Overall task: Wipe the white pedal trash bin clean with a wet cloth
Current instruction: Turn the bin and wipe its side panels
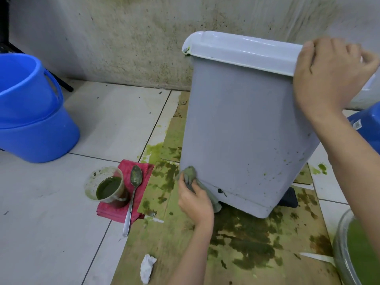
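Note:
The white pedal trash bin (242,124) stands tilted on stained cardboard, its lid down and its black pedal (290,199) showing at the lower right. Small green and dark specks dot its lower right side. My left hand (194,199) grips a grey-green wet cloth (190,174) and presses it against the bin's lower left corner. My right hand (324,77) holds the lid's front edge at the top right, fingers curled over it.
Stacked blue buckets (30,112) stand at the left. A cup of green liquid (110,188) and a spoon (132,198) sit on a red cloth (144,171). A crumpled tissue (147,268), green-stained cardboard (246,247), a glass bowl (349,249) and a blue container (368,122) lie around.

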`<state>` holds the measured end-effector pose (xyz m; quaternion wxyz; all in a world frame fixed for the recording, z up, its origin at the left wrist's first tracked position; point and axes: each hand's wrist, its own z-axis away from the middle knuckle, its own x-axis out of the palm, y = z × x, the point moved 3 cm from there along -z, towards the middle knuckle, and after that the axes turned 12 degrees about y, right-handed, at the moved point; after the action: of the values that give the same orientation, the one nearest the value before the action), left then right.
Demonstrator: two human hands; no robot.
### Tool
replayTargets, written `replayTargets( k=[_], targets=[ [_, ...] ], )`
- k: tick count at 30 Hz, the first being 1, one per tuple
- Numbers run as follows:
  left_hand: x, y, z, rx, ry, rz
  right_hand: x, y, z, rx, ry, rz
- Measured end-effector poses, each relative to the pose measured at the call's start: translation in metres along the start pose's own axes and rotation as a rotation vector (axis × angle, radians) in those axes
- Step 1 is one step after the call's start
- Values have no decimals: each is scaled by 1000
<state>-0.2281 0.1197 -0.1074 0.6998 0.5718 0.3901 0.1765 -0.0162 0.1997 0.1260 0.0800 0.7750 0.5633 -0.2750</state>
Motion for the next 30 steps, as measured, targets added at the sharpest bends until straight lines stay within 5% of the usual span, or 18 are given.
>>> replayTargets(
  k=[7,13,15,26,30],
  targets=[
    [-12,-21,53,131,-281,-105,-3,-2,1,26,-6,-32],
    [-9,-6,7,-97,17,31,-6,-1,4,-13,18,-12],
    [-4,3,15,-61,-4,-5,-5,-2,1,-16,1,-24],
    [-9,-11,66,846,-376,-354,-8,4,-1,-23,-2,-35],
    [-12,-16,58,1015,-530,-490,-10,2,0,-16,17,-63]
  ],
)
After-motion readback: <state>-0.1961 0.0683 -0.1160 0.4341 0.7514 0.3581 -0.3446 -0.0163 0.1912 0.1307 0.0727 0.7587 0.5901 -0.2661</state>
